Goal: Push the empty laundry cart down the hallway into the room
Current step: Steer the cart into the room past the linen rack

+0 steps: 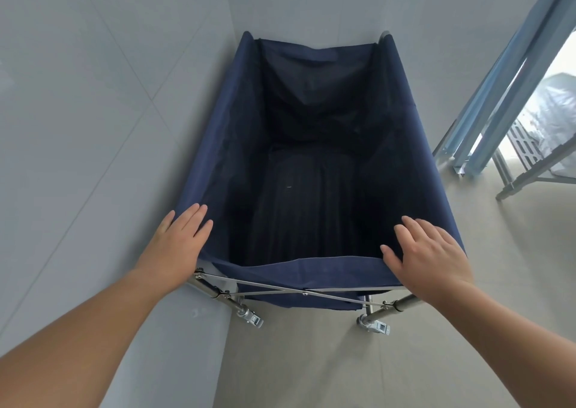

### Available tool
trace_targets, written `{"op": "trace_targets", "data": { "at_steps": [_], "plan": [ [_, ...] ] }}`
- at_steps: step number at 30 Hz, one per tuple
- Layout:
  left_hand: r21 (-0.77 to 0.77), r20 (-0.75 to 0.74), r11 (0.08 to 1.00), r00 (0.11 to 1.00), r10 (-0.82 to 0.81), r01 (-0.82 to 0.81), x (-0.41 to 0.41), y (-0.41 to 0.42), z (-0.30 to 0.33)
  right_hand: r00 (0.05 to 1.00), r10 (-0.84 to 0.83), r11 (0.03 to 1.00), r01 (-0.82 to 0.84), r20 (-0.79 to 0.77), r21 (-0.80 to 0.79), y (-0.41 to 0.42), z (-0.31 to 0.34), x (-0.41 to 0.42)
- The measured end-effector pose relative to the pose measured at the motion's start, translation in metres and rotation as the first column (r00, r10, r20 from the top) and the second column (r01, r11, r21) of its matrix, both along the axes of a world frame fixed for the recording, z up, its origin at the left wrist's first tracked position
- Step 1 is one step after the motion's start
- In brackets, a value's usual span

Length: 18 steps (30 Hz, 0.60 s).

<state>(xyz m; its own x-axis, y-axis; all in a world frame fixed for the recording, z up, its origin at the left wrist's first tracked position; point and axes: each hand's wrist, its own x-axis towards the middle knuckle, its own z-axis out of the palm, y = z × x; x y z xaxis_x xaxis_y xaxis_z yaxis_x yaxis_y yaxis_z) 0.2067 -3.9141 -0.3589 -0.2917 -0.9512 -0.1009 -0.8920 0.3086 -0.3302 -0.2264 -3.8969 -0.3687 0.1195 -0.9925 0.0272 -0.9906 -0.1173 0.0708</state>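
The laundry cart [311,272] is a navy fabric bag on a metal frame with small castor wheels, and its dark inside holds nothing. It stands in a corner, its left side against a tiled wall and its far end against another wall. My left hand [180,239] lies flat on the near left corner of the rim, fingers extended. On the near right corner rests my right hand [427,251], palm down with fingers spread. Neither hand is curled around the frame.
A grey tiled wall [93,127] runs close along the left. At the right stand pale blue metal profiles [498,96] and a metal rack leg [530,183], with plastic-wrapped goods [554,111] behind. Beige floor [343,361] stretches between me and the cart.
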Motion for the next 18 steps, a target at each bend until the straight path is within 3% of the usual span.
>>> {"op": "trace_targets", "data": {
  "at_steps": [12, 18],
  "plan": [
    [-0.007, -0.188, 0.996, 0.978, 0.087, -0.090, 0.0056, -0.0002, -0.0048, 1.000, -0.005, 1.000, 0.006, -0.004, 0.020, -0.0003, 0.0031, 0.0053],
    [-0.011, -0.199, 0.990, 0.971, 0.135, -0.140, 0.0088, -0.0001, -0.0041, 1.000, 0.000, 0.999, 0.001, -0.017, 0.032, -0.0017, 0.0034, 0.0091]
  ]
}}
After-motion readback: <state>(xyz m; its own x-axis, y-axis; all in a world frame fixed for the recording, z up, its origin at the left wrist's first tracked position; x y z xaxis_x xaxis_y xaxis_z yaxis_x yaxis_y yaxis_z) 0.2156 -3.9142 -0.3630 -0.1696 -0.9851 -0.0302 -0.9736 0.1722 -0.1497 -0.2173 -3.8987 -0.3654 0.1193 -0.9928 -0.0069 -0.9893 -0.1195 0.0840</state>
